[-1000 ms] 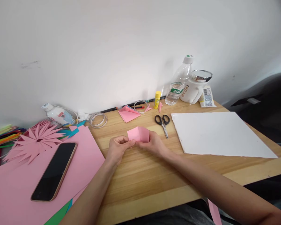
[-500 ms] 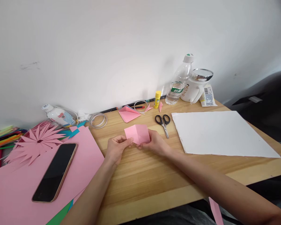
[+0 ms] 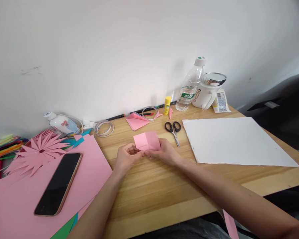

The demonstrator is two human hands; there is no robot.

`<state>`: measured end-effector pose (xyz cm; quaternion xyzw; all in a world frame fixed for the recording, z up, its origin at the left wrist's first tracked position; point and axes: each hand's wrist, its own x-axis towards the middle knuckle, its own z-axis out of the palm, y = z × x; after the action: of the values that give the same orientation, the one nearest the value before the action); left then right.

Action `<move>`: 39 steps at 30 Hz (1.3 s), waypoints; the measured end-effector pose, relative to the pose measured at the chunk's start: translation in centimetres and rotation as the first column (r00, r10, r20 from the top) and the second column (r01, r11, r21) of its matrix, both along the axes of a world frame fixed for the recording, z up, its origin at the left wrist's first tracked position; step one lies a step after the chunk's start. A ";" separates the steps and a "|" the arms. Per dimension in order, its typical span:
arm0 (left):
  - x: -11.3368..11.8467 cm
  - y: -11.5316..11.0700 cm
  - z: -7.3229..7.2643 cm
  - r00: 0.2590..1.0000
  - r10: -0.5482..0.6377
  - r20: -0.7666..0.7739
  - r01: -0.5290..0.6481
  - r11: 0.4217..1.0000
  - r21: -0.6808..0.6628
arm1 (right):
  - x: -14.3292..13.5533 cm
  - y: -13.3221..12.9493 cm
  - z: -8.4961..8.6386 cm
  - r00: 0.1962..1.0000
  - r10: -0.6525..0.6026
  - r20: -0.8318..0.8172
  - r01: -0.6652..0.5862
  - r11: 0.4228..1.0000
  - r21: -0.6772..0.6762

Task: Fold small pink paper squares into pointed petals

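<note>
A small creased piece of pink paper (image 3: 147, 140) is held up over the wooden table, a vertical fold down its middle. My left hand (image 3: 127, 156) pinches its lower left edge between thumb and fingers. At its lower right, my right hand (image 3: 164, 152) grips the paper, thumb in front and the fingers mostly hidden behind. Beyond it lies a stack of pink paper squares (image 3: 137, 121) with the top one partly folded. Black-handled scissors (image 3: 173, 130) rest to the right of the paper, blades toward me.
A white board (image 3: 236, 141) covers the right side. Along the wall stand a glue stick (image 3: 167, 105), a water bottle (image 3: 189, 88) and a white mug (image 3: 204, 94). On the left, a phone (image 3: 58, 184) lies on large pink sheets (image 3: 94, 166) beside a pink paper pinwheel shape (image 3: 43, 149).
My left hand has shifted slightly right, its thumb moving down to the paper's bottom edge. My right thumb has moved left along that edge, and the paper has shifted a little right.
</note>
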<state>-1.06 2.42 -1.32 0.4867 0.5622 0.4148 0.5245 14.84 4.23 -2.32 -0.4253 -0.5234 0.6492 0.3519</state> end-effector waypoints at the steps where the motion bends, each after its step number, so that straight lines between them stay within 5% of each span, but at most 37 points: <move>1: 0.0 0.0 0.1 1.000 0.012 -0.013 -0.012 1.000 0.013 | 0.0 0.0 0.1 1.000 -0.003 0.013 0.003 1.000 0.005; 12: -2.3 1.1 1.4 0.950 0.311 0.002 -0.309 0.943 0.124 | 0.3 -0.1 0.4 0.991 -0.036 0.127 0.031 0.999 0.036; 14: -2.1 1.0 1.5 0.961 0.273 0.050 -0.277 0.954 0.112 | 0.3 0.0 0.4 0.994 -0.056 0.096 0.054 0.998 0.021; 19: -0.5 0.1 0.8 0.993 -0.116 -0.004 0.116 0.993 0.013 | 0.1 -0.1 0.3 0.999 0.004 -0.036 -0.004 1.000 -0.006; 21: -0.3 0.0 0.4 0.993 -0.110 -0.050 0.111 0.994 0.009 | -0.1 -0.1 0.0 0.996 0.042 -0.078 -0.042 0.999 0.001; 25: -0.5 0.2 0.4 0.993 0.091 0.071 -0.089 0.995 -0.036 | -0.2 -0.1 -0.8 0.985 -0.025 -0.168 0.029 0.999 0.019; 30: -0.7 0.4 1.2 0.982 0.124 0.144 -0.109 0.988 -0.108 | 0.1 -0.3 -0.7 0.984 -0.050 -0.170 0.095 0.959 0.268; 34: -0.8 0.4 1.1 0.982 0.114 0.151 -0.102 0.991 -0.086 | 0.3 -0.4 -0.3 1.000 -0.029 -0.005 0.027 0.833 0.552; 36: -0.9 0.4 1.0 0.979 0.107 0.171 -0.097 0.993 -0.069 | 0.2 -0.4 -0.4 0.997 -0.034 0.063 -0.011 0.794 0.608; 39: -0.9 0.4 0.9 0.972 0.070 0.223 -0.061 0.997 -0.044 | 0.0 -0.3 -0.9 0.996 -0.058 0.070 0.006 0.810 0.586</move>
<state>-2.01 2.83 -0.47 0.4081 0.5225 0.4737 0.5797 14.83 3.89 -3.24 -0.3321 -0.7048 0.4321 0.4540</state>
